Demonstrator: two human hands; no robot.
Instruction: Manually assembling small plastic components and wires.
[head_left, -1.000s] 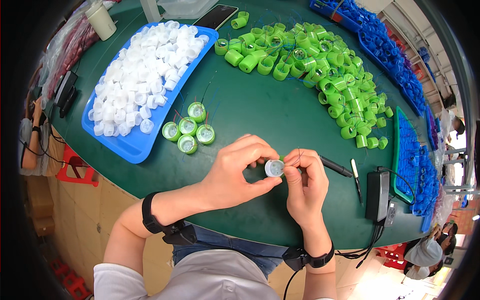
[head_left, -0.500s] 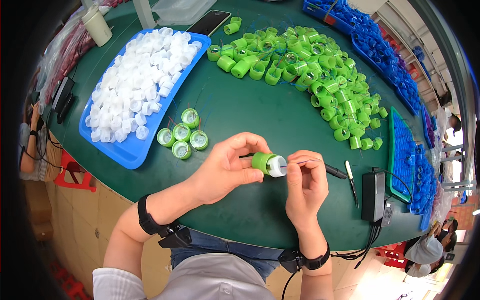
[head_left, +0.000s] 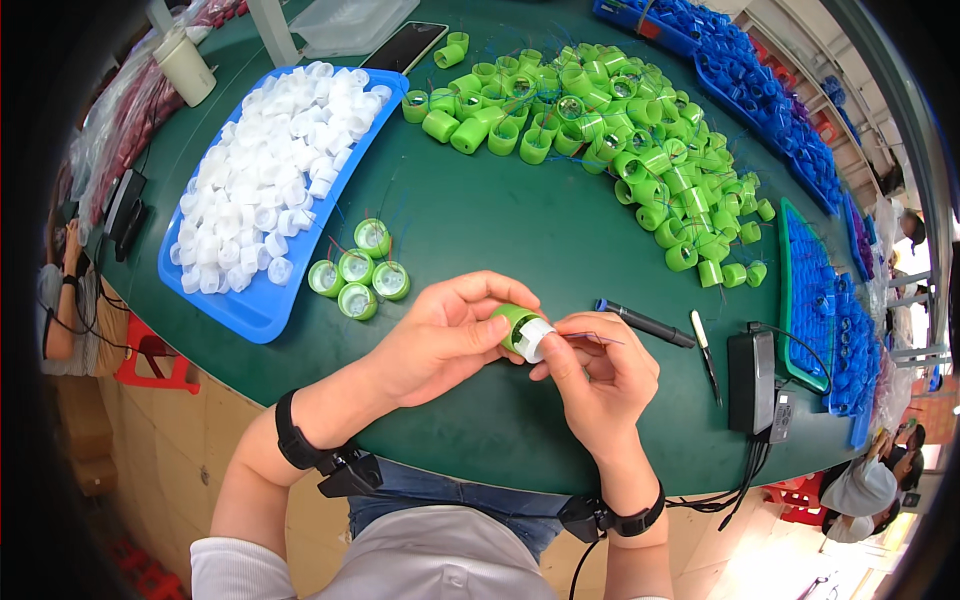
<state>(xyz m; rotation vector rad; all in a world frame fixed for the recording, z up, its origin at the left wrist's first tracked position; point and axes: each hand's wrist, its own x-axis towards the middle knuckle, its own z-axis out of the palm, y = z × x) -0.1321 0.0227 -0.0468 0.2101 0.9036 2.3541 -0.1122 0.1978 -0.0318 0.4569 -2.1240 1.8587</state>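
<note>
Between thumb and fingers, my left hand [head_left: 450, 335] grips a short green plastic cylinder [head_left: 508, 316], its opening turned toward the right. A white translucent cap [head_left: 533, 341] sits tilted at that opening, partly inside it as far as I can see. My right hand [head_left: 600, 370] pinches the cap's edge, and thin dark wires [head_left: 597, 338] run out past its fingers. Left of my hands, several green cylinders with white caps inside [head_left: 356, 266] stand in a cluster, with red and blue wires sticking up.
A blue tray [head_left: 262, 322] heaped with white caps [head_left: 265, 175] lies at the left. Loose green cylinders [head_left: 600, 125] are piled at the back right. A marker [head_left: 650, 325], a white-and-black pen-like tool [head_left: 706, 358] and a black power adapter [head_left: 750, 385] lie right. Blue bins [head_left: 750, 95] line the far edge.
The cap has gone from nearly straight to tilted against the green cylinder. My right hand has moved left from the wires onto the cap's edge, uncovering more of the marker.
</note>
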